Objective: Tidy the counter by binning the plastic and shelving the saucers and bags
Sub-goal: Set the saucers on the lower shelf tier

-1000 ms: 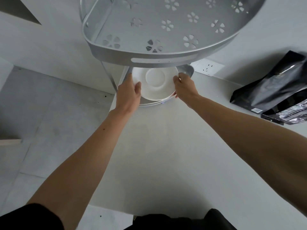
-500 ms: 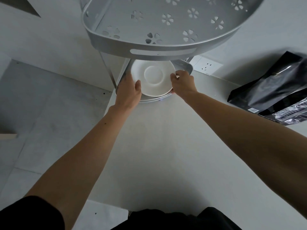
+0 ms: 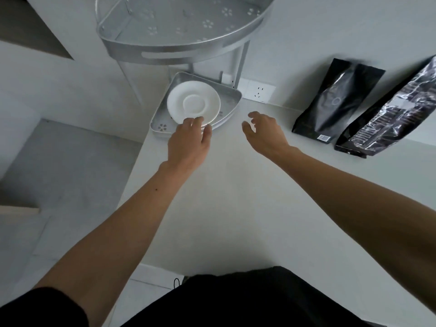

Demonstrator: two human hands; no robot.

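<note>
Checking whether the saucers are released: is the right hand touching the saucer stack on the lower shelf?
Apart. The head view shows bare counter between the open right hand and the saucer stack.

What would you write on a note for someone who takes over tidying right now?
Left hand: fingertips on the near rim of the white saucers, not clearly in a grip.
Right hand: open, empty, above the counter.
Done: saucers stacked on the rack's lower shelf.
Left: the black bag and the shiny bag lie on the counter to the right and need shelving. No plastic scrap shows in view.
</note>
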